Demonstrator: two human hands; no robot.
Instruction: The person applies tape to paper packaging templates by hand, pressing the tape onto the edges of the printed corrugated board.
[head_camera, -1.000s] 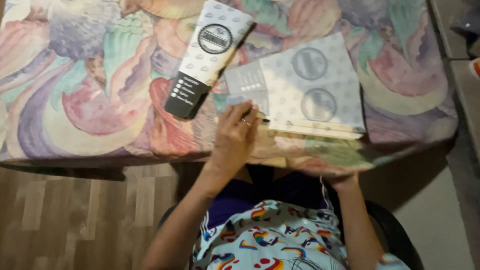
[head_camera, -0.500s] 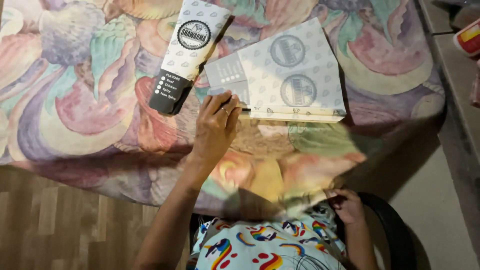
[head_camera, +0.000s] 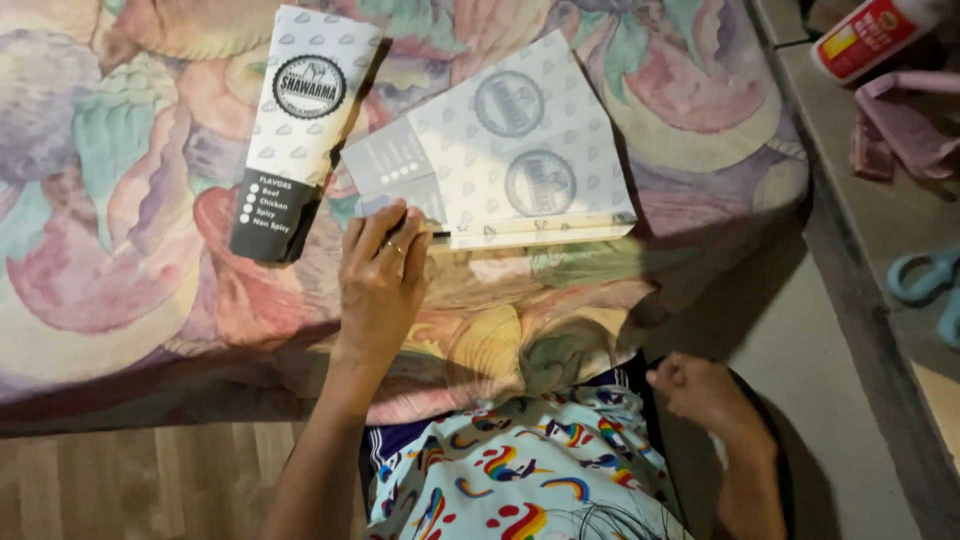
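Seen from above, looking down past a lap in a rainbow-printed shirt (head_camera: 520, 480).

Filling most of the view: a surface draped in pastel floral cloth (head_camera: 120, 250), with a strip of wood-look floor (head_camera: 150, 480) below it at the left. Along the right edge, a grey ledge (head_camera: 870, 260) carrying a red-and-white plastic bottle (head_camera: 870, 35), a crumpled pink rag (head_camera: 905, 125) and pale blue scissors (head_camera: 925, 285), all well apart from the hands.

On the cloth, near centre, a flat white-and-grey printed paper sheet (head_camera: 520, 150) with two round stamps, lying at a slight tilt, its lower long edge creased into a thin folded strip. Just to its left, touching or nearly touching at one corner, a narrow white paper sleeve with a black lower end (head_camera: 295, 130), lying flat and looking already made up.

Left hand (head_camera: 385, 280) resting on the lower left corner of the sheet, grip spread, fingers (head_camera: 395, 235) long and flat, pressing the paper down rather than pinching it.

Right hand (head_camera: 705, 390) low beside the lap, off the surface, grip curled into a loose fist, nothing visible inside.

Judging by the layout: one piece apparently finished, the sheet only partly folded, further folds seemingly left.
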